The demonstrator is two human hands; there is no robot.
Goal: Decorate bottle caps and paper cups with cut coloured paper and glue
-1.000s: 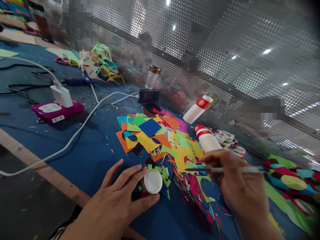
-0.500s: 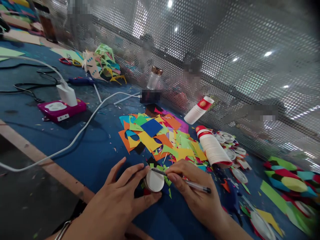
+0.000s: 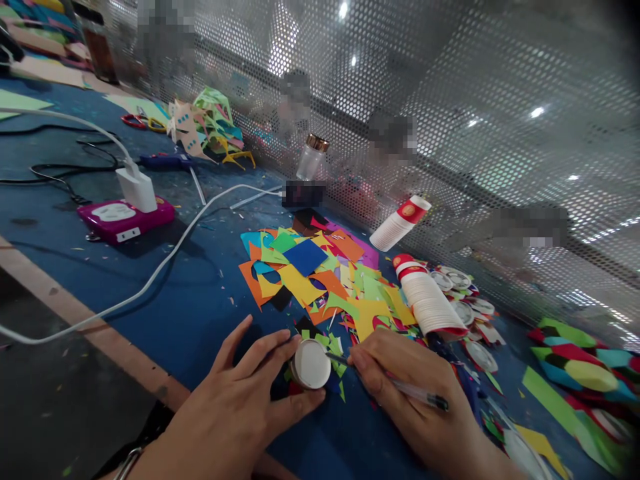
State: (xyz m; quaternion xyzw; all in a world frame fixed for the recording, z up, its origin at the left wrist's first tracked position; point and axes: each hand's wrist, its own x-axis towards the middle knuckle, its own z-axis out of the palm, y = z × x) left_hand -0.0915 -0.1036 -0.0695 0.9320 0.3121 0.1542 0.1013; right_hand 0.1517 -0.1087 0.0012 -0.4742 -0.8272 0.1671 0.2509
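Observation:
My left hand holds a small round white piece, which looks like a paper cup bottom, between thumb and fingers against the table. Green paper bits show around its edge. In my right hand is a pen, pinched between thumb and fingers, with its tip at the right rim of the white disc. Whether the tip touches it I cannot tell. Just beyond both hands lies a heap of coloured paper scraps.
Stacked paper cups lie right of the scraps, near cut cup bottoms and a blue glue gun. A white cable crosses the left side near a purple power strip. A perforated metal screen stands behind.
The pen tip has moved from the top of the white disc to its right rim, with my right hand shifting right and slightly down. My left hand stays nearly in place.

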